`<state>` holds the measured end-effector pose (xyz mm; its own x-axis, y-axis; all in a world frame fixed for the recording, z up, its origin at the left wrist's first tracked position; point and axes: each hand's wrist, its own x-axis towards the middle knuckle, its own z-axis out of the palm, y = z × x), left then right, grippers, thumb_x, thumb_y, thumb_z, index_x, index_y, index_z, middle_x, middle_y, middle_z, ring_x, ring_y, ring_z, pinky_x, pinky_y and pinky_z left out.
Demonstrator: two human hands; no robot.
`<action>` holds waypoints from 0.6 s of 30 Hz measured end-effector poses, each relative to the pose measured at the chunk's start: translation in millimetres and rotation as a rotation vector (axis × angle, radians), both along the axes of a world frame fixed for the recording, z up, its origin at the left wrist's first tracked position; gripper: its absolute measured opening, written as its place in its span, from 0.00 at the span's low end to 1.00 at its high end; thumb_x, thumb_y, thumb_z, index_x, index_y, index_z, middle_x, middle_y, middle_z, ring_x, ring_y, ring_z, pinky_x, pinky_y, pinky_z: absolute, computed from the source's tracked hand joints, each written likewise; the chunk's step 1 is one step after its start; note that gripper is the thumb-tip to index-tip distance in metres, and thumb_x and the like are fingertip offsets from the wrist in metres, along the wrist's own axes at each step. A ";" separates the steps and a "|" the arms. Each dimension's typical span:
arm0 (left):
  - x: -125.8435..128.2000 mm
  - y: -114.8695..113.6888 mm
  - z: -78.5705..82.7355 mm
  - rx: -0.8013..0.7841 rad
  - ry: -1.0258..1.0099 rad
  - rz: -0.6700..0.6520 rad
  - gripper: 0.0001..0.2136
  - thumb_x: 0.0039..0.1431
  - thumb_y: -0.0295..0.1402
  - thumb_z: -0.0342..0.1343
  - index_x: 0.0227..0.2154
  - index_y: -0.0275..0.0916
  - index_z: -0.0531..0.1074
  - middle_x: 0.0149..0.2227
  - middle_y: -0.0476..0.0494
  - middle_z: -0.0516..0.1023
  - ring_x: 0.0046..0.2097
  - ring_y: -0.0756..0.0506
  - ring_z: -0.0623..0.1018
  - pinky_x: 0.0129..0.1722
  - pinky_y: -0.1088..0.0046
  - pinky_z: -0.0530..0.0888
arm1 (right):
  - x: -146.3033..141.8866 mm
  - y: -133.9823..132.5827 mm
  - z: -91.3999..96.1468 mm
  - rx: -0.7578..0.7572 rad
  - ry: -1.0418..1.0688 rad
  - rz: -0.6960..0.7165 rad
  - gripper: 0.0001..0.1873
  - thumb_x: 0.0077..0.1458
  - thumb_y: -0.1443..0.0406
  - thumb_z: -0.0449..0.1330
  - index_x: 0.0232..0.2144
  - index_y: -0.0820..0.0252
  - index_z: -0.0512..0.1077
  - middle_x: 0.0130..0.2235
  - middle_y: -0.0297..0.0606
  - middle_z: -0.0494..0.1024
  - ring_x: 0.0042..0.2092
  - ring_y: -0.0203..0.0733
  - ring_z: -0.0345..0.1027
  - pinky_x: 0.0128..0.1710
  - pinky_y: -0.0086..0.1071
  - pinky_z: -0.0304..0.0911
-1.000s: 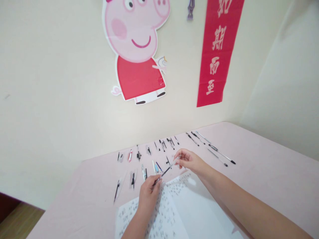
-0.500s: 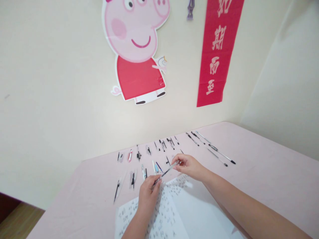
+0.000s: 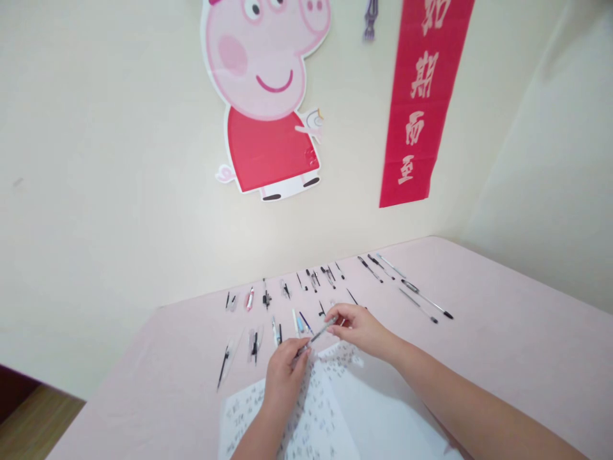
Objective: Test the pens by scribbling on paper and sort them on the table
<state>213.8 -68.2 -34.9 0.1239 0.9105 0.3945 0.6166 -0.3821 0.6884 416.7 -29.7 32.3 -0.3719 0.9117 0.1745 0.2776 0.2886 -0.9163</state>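
Observation:
Both my hands hold one pen (image 3: pixel 318 334) above the top edge of a white sheet covered in handwriting (image 3: pixel 330 415). My left hand (image 3: pixel 283 375) pinches the pen's lower end between thumb and fingers. My right hand (image 3: pixel 360 326) pinches the clear barrel at the upper end. The two hands are close together. Several pens and pen parts (image 3: pixel 282 291) lie in rows on the pink table (image 3: pixel 502 332) just beyond my hands.
Several whole black pens (image 3: pixel 412 287) lie at the back right of the table. A cartoon pig cut-out (image 3: pixel 268 96) and a red banner with pale characters (image 3: pixel 421 102) hang on the cream wall. The table's left edge drops to a wooden floor (image 3: pixel 33 428).
My right hand has moved down and left along the pen toward my left hand, so the gap between the hands is shorter. The camera has shifted slightly.

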 end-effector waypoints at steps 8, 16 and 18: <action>-2.0 -0.5 2.0 0.048 0.024 0.045 0.10 0.57 0.34 0.51 0.38 0.40 0.75 0.37 0.42 0.79 0.41 0.43 0.76 0.42 0.64 0.72 | 3.4 2.5 -5.3 -0.149 0.079 0.063 0.13 0.47 0.60 0.59 0.34 0.62 0.75 0.28 0.37 0.75 0.28 0.35 0.67 0.28 0.28 0.64; -5.1 -2.4 4.1 0.111 0.084 0.136 0.10 0.56 0.32 0.52 0.37 0.41 0.77 0.37 0.43 0.78 0.41 0.42 0.75 0.43 0.62 0.72 | 5.9 10.5 -18.6 -0.217 0.081 0.100 0.17 0.45 0.54 0.61 0.25 0.64 0.74 0.25 0.38 0.75 0.26 0.36 0.67 0.27 0.29 0.63; -5.6 -2.1 3.1 0.125 0.096 0.144 0.10 0.55 0.32 0.52 0.37 0.41 0.77 0.37 0.43 0.78 0.41 0.42 0.76 0.42 0.62 0.72 | 6.7 11.8 -21.1 -0.209 0.061 0.106 0.18 0.46 0.52 0.60 0.22 0.63 0.72 0.23 0.37 0.75 0.25 0.35 0.67 0.27 0.29 0.62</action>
